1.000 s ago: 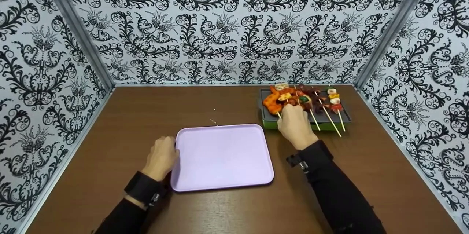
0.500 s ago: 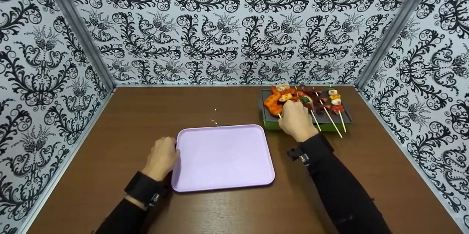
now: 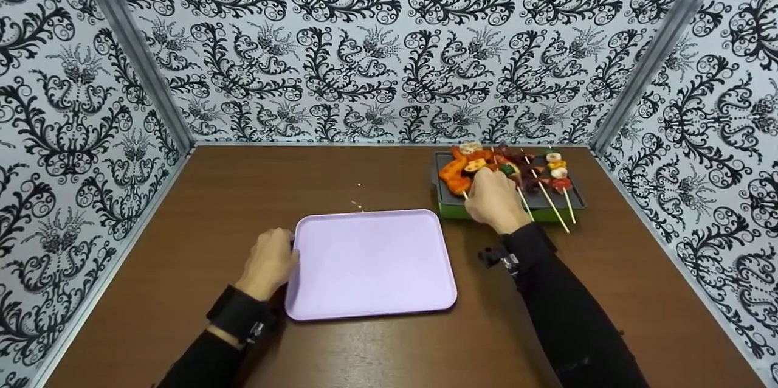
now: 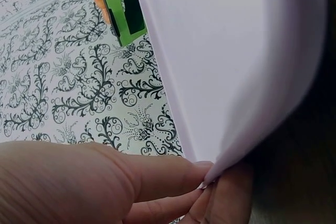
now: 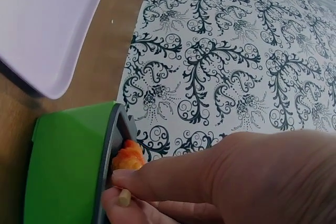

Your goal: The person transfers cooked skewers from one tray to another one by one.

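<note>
Tray (image 3: pixel 372 263), lilac and shallow, lies flat on the table (image 3: pixel 243 193) in front of the person, a little left of the middle, its inside bare and facing up. The left hand (image 3: pixel 266 263) pinches its left edge, thumb on one side of the rim and fingers on the other, a hold that would stop it sliding without covering its surface. The right hand (image 3: pixel 495 198) is over the near side of the grill (image 3: pixel 453 211), which stands beyond the tray to the right, near the far wall (image 3: pixel 364 72). Its thumb and fingers pinch the blunt end of a wooden stick (image 5: pixel 124 198), seen in the right wrist view; holding the bare end probably spares the food from being squeezed. Which food that stick carries I cannot say for certain, since the hand hides part of the pile, though an orange piece (image 3: pixel 454 174) sits just beside it. The other skewers, among them one with dark pieces (image 3: pixel 535 180) and one with white, yellow and red chunks (image 3: pixel 558 174), lie with their food on the grill's dark top and their bare ends past its near edge, which seems to leave each handle within easy reach from the person's side.
</note>
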Demonstrator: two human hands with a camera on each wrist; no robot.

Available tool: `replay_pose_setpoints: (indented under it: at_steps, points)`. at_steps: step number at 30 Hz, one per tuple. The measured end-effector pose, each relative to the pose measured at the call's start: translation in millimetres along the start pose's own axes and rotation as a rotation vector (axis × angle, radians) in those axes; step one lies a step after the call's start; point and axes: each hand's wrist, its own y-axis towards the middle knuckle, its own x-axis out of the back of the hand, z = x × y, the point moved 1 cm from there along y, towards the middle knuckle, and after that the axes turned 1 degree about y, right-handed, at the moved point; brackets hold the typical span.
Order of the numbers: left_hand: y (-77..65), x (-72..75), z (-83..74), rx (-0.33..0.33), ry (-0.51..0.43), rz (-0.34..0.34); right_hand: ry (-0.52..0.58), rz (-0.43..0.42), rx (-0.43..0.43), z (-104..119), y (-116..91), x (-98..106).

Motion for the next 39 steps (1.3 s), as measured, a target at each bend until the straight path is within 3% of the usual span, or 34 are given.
replay_pose_setpoints:
  at_steps: [7,16,22,39]
  points:
    - [0.2,-0.7,0.4,-0.003,-0.011,0.008,0.025,0.018,-0.052,-1,-2,-3]
    - [1.7,-0.1,2.6,-0.039,0.013,-0.006,0.043,-0.096,-0.005,2,-6,-5]
    - [2.5,-2.1,4.6,-0.077,0.016,-0.027,0.077,-0.102,-0.028,5,-12,-9]
    - [3.9,-3.6,5.8,-0.071,-0.026,-0.031,0.177,-0.118,-0.006,31,-30,-22]
